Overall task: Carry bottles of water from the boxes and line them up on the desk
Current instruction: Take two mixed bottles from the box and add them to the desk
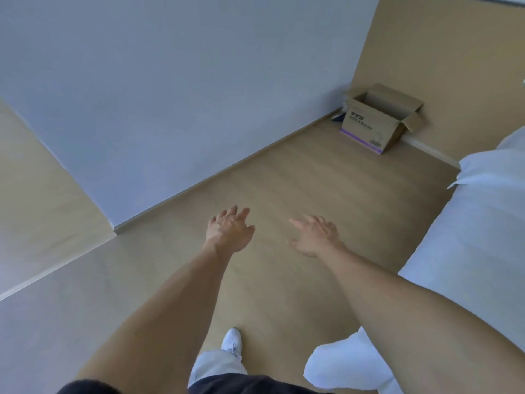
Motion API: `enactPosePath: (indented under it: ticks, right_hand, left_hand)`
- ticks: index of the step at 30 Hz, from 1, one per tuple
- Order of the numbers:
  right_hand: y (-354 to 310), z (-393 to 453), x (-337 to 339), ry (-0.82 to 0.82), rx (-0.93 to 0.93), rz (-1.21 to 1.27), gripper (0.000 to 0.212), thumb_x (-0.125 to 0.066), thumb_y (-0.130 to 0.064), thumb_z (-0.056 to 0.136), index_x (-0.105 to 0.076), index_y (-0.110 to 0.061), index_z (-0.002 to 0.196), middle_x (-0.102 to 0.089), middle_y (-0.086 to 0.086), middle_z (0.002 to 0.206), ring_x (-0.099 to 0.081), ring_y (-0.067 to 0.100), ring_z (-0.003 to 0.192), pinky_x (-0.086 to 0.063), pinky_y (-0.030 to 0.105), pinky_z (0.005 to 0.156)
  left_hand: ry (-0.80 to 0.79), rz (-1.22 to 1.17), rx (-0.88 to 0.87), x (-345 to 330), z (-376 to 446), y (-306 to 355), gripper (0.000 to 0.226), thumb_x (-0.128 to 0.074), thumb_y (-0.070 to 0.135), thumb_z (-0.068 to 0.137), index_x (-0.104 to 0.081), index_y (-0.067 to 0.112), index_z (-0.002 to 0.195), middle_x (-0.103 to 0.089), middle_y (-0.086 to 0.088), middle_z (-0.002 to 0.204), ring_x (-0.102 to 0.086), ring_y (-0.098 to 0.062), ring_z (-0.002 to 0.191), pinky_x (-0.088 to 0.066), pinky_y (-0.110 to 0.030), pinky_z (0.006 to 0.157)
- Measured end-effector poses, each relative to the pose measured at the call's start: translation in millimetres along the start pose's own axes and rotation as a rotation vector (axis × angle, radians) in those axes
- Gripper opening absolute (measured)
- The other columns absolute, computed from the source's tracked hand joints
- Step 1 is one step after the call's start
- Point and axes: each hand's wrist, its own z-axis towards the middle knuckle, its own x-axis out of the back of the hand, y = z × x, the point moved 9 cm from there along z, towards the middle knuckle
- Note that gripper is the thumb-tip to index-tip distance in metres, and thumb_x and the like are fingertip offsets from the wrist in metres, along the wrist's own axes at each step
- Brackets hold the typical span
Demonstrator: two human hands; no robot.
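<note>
Box [377, 120] sits far right on the floor, in the corner where the grey wall meets the tan wall. Cardboard, top flaps open, purple stripe along the bottom edge, dark print on the side facing cam. Inside looks dark; can't tell if any bottles are in it, none visible. Small dark item [338, 118] on the floor just left of the box, touching or nearly so; too small to ID.

Left hand [230, 228] out in front, mid-frame, fingers spread and relaxed, holding nothing. Right hand [315, 237] just beside it to the right, fingers also spread and loose, holding nothing. Both hands are well apart from the box, above the floor, palms down. Both forearms bare, reaching fwd from the near edge.

Floor [284, 180] is light wood-look. Grey wall [170, 81] fills the far left w/ a baseboard along its bottom; tan wall [440, 52] far right. Bed [468, 223] w/ white sheets along the right edge, pillow [491, 163] at its far end.

Near bottom: white shoe [233, 341] and light trouser leg [211, 365] on the floor, dark shirt at the frame edge.
</note>
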Motion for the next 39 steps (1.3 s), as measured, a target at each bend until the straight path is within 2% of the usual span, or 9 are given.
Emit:
enactPosePath:
  ticks: [6,12,23,30,39]
  right_hand:
    - [16.3,81.8,40.2,0.019,-0.122,0.046,0.072,-0.050,-0.063,0.089,-0.023,-0.043,0.153,-0.020,0.000,0.164,-0.020,0.025,0.149,-0.021,0.046,0.119]
    - [58.4,152.5,58.9,0.040,-0.216,0.095,0.072,-0.049,-0.065,0.089,-0.023,-0.043,0.153,-0.024,0.001,0.162,-0.021,0.024,0.148,-0.023,0.047,0.118]
    - [189.0,334.8,124.0,0.054,-0.309,0.198,0.069,-0.051,-0.062,0.090,-0.029,-0.039,0.151,-0.032,0.002,0.157,-0.026,0.024,0.146,-0.026,0.045,0.113]
    - [279.0,425.2,187.0,0.055,-0.339,0.213,0.069,-0.051,-0.061,0.091,-0.028,-0.038,0.152,-0.034,0.004,0.155,-0.031,0.026,0.143,-0.030,0.044,0.111]
    - [371.5,539.3,223.8,0.031,-0.432,0.241,0.066,-0.050,-0.060,0.091,-0.029,-0.039,0.150,-0.035,0.004,0.153,-0.032,0.026,0.141,-0.031,0.044,0.111]
  left_hand:
    - [-0.058,0.055,-0.106,36.4,112.5,7.6,0.058,-0.036,0.051,0.102,-0.026,0.032,0.156,-0.029,-0.001,0.162,-0.030,-0.026,0.147,-0.026,-0.044,0.117]
    - [-0.123,0.094,-0.208,41.2,207.4,49.0,0.062,-0.035,0.057,0.101,-0.022,0.034,0.158,-0.019,-0.001,0.167,-0.022,-0.026,0.151,-0.021,-0.045,0.120]
    - [-0.144,0.201,-0.276,68.5,424.2,172.2,0.061,-0.035,0.055,0.102,-0.022,0.033,0.158,-0.023,-0.001,0.165,-0.026,-0.027,0.149,-0.025,-0.047,0.119]
    - [-0.121,0.201,-0.344,106.4,541.6,269.9,0.060,-0.037,0.054,0.101,-0.024,0.034,0.157,-0.025,-0.002,0.164,-0.028,-0.028,0.148,-0.024,-0.048,0.118]
    - [-0.160,0.209,-0.412,114.2,690.4,351.8,0.060,-0.037,0.053,0.101,-0.024,0.034,0.157,-0.026,-0.001,0.163,-0.028,-0.028,0.148,-0.024,-0.047,0.119]
